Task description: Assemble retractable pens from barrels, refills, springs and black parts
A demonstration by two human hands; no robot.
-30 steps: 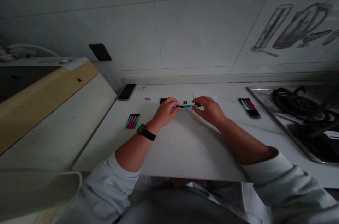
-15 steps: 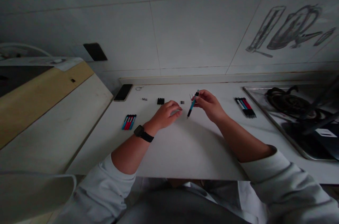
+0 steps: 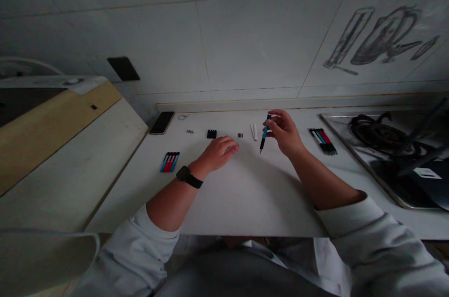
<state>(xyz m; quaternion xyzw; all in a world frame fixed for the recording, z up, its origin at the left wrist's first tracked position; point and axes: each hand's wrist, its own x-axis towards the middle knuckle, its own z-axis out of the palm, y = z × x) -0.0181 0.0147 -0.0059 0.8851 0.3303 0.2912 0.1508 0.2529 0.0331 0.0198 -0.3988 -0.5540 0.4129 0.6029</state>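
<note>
My right hand [image 3: 286,134] grips a blue and black pen [image 3: 265,133] near its top, tilted with its point down, above the white counter [image 3: 242,203]. My left hand [image 3: 219,153], a black watch on its wrist, rests low over the counter with loosely bent fingers and nothing visible in them. Just beyond it lie a cluster of black grips [image 3: 212,134] and a few small dark and silver pieces [image 3: 240,135]. Thin white refill-like sticks [image 3: 254,132] lie left of the pen. Blue and red pen barrels [image 3: 170,162] are lined up at the left.
Several assembled-looking pens [image 3: 322,141] lie at the right, beside a gas stove [image 3: 372,147]. Small springs [image 3: 190,131], a ring [image 3: 183,117] and a phone [image 3: 162,122] are at the back left. A pale box-like appliance [image 3: 80,156] borders the left, and a tiled wall [image 3: 252,44] the back.
My right hand has moved right with the pen, away from my left hand, uncovering the white sticks. My left hand has hardly moved.
</note>
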